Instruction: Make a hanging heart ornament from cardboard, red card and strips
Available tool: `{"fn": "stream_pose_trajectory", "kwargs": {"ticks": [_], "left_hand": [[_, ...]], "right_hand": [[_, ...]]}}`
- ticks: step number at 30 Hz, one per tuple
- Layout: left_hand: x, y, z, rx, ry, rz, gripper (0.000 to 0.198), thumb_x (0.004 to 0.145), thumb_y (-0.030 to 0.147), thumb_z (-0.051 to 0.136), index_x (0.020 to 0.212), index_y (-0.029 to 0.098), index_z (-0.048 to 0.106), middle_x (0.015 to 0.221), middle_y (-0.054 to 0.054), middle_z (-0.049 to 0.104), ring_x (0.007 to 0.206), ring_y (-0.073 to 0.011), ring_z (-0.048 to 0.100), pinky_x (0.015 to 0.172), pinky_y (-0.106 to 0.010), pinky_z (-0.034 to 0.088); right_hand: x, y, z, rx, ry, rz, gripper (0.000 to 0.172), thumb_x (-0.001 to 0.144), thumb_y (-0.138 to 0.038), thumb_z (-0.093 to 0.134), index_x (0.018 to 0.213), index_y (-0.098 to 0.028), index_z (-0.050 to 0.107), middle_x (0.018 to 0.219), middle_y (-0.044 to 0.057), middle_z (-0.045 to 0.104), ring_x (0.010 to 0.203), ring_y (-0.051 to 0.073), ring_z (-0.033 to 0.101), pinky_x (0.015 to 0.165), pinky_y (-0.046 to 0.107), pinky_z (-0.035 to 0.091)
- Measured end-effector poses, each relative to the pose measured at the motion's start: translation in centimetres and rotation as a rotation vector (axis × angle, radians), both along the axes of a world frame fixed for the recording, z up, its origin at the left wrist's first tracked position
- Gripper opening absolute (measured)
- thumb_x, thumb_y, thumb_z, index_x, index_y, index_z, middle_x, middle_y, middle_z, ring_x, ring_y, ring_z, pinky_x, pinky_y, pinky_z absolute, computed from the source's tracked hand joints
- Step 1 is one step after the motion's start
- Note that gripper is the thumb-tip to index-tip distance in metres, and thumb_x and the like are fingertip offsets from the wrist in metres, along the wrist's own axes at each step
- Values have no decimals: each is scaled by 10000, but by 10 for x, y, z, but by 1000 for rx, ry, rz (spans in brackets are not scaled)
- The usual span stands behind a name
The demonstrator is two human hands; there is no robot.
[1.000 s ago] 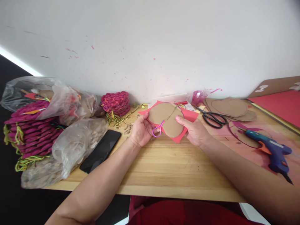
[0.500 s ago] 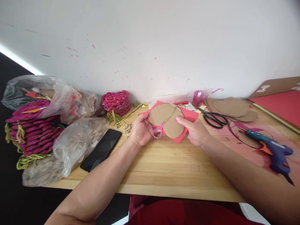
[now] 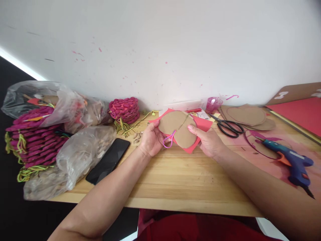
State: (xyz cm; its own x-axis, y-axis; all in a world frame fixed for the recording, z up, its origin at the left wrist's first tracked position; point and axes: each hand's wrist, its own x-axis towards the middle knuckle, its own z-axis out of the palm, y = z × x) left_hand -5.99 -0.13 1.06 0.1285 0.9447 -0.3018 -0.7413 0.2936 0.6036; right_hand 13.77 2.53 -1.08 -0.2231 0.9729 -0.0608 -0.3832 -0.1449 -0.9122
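Observation:
Between my two hands is a heart-shaped cardboard piece (image 3: 172, 124) backed by red paper (image 3: 205, 124), whose uncut corners stick out past the cardboard. My left hand (image 3: 151, 139) grips its left edge, thumb on top and fingers beneath. On the right edge, my right hand (image 3: 210, 140) presses its thumb on the cardboard, with its other fingers hidden underneath. A purple cord loop (image 3: 168, 140) hangs from the notch of the heart, and a line of dried glue or twine runs across the cardboard from there.
Black scissors (image 3: 229, 128), cardboard hearts (image 3: 247, 115) and a blue glue gun (image 3: 292, 157) lie to the right. A pink cup (image 3: 212, 104) stands by the wall. Leftward are a phone (image 3: 108, 161), plastic bags (image 3: 77, 157) and magenta shell-covered stacks (image 3: 124, 110) with yellow-green yarn.
Almost nothing differs. Both hands keep their hold on the cardboard heart and red paper, and the purple loop has shifted very slightly.

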Motion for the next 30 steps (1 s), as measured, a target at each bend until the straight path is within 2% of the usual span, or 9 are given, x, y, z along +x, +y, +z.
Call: {"fn": "stream_pose_trajectory", "kwargs": {"ticks": [6, 15, 22, 30], "left_hand": [[0, 0, 0, -8, 21, 2, 364, 1017, 281, 380, 1247, 122, 612, 830, -86, 763, 617, -221, 734, 494, -320, 619], [2, 0, 0, 16, 40, -9, 391, 1049, 312, 372, 1322, 133, 587, 849, -81, 764, 593, -201, 726, 464, -283, 605], [1, -1, -2, 91, 59, -24, 384, 1071, 366, 356, 1280, 190, 625, 891, -64, 771, 580, -184, 722, 439, -262, 594], [4, -2, -2, 66, 80, 44, 348, 1010, 180, 505, 1349, 176, 586, 833, -41, 780, 593, -164, 740, 478, -208, 610]], "right_hand": [[1, 0, -2, -11, -24, -21, 496, 655, -390, 935, 1106, -258, 776, 1087, 69, 808, 1129, 350, 714, 981, 534, 562], [-1, -1, 1, 11, -12, 4, 443, 669, -395, 922, 1063, -250, 781, 1171, 65, 789, 1185, 339, 692, 1027, 519, 541], [0, -1, 0, -23, -8, -1, 426, 662, -388, 920, 1050, -274, 787, 1144, 41, 796, 1179, 332, 693, 1002, 523, 556], [1, 0, 0, 1, -15, 15, 432, 659, -422, 916, 1043, -279, 780, 1126, 43, 798, 1169, 335, 695, 983, 531, 560]]}}
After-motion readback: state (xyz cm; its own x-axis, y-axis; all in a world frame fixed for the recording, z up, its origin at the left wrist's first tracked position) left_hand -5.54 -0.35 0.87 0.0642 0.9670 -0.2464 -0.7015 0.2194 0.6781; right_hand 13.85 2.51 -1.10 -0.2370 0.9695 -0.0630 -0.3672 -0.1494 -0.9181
